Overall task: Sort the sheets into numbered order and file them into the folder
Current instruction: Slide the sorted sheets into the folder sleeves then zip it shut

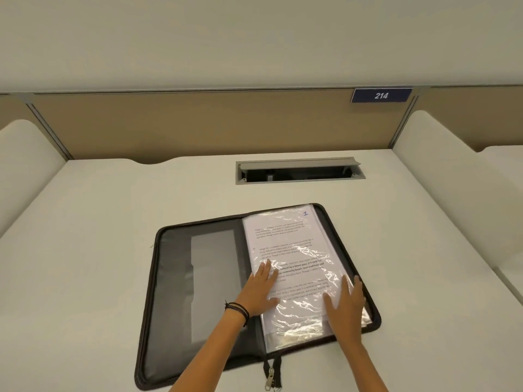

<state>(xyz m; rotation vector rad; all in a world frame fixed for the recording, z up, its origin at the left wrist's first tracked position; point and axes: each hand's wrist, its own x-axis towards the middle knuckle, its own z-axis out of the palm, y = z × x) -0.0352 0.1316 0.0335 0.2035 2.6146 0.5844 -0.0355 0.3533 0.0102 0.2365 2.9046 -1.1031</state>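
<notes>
A black zip folder (172,284) lies open on the white desk. Its left half shows a grey inner pocket. On its right half a printed sheet (291,244) sits inside a shiny clear sleeve, with a blue handwritten "1" at its top right corner. My left hand (261,291) lies flat, fingers straight, on the sleeve near the spine. My right hand (346,304) presses flat on the sleeve's lower right part, close to the folder's edge. More sleeves show beneath at the bottom edge.
A rectangular cable hatch (300,171) is set into the desk behind the folder. A tan partition with a blue "214" plate (381,95) closes the back. White side dividers (441,171) flank the desk. The folder's zip pull (270,380) hangs at the front edge.
</notes>
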